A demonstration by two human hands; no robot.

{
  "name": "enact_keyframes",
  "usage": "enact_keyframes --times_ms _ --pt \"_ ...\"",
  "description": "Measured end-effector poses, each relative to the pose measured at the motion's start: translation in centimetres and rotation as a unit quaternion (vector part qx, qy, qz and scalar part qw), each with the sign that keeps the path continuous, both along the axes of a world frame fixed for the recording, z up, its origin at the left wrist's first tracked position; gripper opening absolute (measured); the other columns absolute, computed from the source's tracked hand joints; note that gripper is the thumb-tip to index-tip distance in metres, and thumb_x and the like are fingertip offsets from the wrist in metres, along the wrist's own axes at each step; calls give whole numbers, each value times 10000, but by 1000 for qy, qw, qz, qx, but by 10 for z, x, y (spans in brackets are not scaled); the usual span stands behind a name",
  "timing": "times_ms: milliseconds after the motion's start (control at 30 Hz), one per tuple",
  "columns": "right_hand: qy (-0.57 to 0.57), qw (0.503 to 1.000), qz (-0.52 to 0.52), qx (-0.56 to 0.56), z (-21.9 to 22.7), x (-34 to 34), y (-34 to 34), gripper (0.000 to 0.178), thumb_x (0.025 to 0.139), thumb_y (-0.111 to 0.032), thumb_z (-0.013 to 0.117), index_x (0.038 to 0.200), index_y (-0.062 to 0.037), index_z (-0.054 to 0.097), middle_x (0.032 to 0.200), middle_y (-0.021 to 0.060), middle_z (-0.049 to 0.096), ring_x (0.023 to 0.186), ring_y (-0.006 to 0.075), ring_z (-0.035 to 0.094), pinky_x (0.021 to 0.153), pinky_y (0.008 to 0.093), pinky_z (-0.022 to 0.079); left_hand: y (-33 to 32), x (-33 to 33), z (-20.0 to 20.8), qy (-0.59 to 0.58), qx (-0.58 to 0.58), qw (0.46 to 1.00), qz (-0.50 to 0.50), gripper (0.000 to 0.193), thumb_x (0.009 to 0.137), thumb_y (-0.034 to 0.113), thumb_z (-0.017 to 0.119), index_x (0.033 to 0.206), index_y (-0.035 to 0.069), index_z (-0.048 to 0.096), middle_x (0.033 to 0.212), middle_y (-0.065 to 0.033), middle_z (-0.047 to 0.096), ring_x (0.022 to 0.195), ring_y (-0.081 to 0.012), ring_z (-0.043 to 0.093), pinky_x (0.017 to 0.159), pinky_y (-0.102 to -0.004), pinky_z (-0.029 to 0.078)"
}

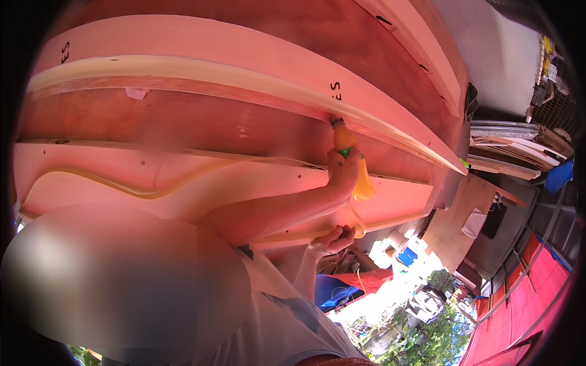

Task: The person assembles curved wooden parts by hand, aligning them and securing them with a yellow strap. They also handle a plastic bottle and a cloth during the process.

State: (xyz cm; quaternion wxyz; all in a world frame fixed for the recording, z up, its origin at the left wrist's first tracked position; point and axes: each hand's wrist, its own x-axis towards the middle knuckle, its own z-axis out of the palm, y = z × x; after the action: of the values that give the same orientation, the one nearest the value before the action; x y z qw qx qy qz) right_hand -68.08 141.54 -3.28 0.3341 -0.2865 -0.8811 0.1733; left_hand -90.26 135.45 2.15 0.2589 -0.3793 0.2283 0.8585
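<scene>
My left hand (pixel 343 169) is closed around the middle of a plastic bottle (pixel 365 184), orange-yellow with a green band. The bottle tilts with its dark neck end up against the underside edge of a long pale wooden strip (pixel 256 82); contact cannot be judged exactly. Lower down, my right hand (pixel 332 240) is turned up with its fingers curled together. Anything in those fingers is too small or shaded to make out. Beside them a thin yellowish band (pixel 360 229) hangs in a loop.
Long curved pinkish panels (pixel 201 36) span the upper view. Below runs a board (pixel 232 189) with a wavy edge. Stacked planks (pixel 510 146), a brown tabletop (pixel 455 216) and a blue box (pixel 407 257) stand at the right. A blurred patch covers the lower left.
</scene>
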Motion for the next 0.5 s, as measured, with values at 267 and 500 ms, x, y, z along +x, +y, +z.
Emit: enact_keyframes --times_ms 267,500 --pt "7 1000 9 -24 1 -1 0 389 1013 -124 528 1337 90 502 1075 173 551 914 278 601 812 397 506 -15 -2 10 -31 56 998 16 566 954 389 674 1254 10 379 1075 -107 543 944 -184 590 809 -361 518" --pt "-6 1000 3 2 1 0 0 413 1031 -185 558 1359 60 508 1074 141 586 913 233 575 813 361 484 -37 7 8 28 51 998 -24 517 957 363 692 1214 21 401 1036 -92 543 902 -166 588 770 -362 518"
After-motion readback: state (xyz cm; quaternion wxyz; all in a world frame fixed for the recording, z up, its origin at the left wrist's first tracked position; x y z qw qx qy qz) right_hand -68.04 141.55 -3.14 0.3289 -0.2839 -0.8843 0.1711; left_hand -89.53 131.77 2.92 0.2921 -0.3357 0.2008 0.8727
